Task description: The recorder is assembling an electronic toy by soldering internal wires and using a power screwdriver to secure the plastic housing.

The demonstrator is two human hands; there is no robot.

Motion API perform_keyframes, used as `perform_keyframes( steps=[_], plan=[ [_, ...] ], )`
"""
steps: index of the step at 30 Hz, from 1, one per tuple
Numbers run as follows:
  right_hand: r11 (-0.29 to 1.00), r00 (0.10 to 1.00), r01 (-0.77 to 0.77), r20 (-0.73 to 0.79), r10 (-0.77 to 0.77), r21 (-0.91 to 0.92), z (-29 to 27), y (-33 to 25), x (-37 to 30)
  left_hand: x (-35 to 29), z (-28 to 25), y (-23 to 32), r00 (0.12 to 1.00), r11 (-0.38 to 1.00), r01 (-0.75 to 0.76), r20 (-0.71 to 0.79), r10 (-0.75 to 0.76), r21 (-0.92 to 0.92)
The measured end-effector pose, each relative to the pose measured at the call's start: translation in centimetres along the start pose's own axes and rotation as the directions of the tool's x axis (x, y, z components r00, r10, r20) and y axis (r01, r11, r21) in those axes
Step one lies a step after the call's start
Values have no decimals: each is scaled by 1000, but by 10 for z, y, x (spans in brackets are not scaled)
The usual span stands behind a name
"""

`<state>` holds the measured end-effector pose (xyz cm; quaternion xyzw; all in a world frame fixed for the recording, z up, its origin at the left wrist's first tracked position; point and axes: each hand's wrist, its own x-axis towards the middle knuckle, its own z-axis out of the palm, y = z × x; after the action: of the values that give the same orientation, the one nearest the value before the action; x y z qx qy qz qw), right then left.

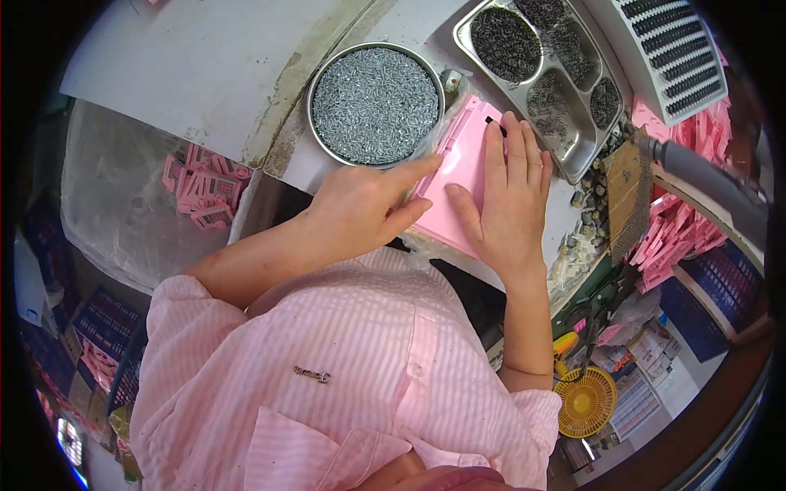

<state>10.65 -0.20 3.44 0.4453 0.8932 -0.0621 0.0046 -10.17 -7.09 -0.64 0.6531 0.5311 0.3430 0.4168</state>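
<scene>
A flat pink plastic case (458, 173) lies slanted on the white worktop in front of me, with clear plastic wrap showing along its edges. At its left edge is my left hand (364, 200), index finger and thumb touching that side and the other fingers curled. Flat across the case's right part rests my right hand (512, 196), fingers stretched out. A small black piece (494, 125) shows near the top of the case, partly covered by the right fingertips.
Beyond my left hand stands a round metal bowl (313, 102) of small silver pins. A steel compartment tray (573, 151) holds dark small parts, beside a white rack (655, 57) of black pieces. Pink parts (209, 186) fill a plastic-lined bin at left. A yellow basket (586, 403) sits lower right.
</scene>
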Motion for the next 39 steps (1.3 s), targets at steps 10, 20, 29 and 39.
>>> perform_keyframes(
  steps=[10,20,29,39],
  plan=[
    [1000,999,-9,-48,8,-25,17,1,-7,-5,7,-5,998,999,-43,-50,43,-12],
    [963,966,77,-258,-7,260,21,14,-12,-3,2,2,995,936,85,77,-62,-340],
    [868,874,-37,-405,269,496,17,31,-10,-4,9,12,988,778,151,116,-101,-610],
    [879,900,-56,-357,250,473,18,32,-13,1,-7,-2,994,978,59,98,-40,-198]
  ],
)
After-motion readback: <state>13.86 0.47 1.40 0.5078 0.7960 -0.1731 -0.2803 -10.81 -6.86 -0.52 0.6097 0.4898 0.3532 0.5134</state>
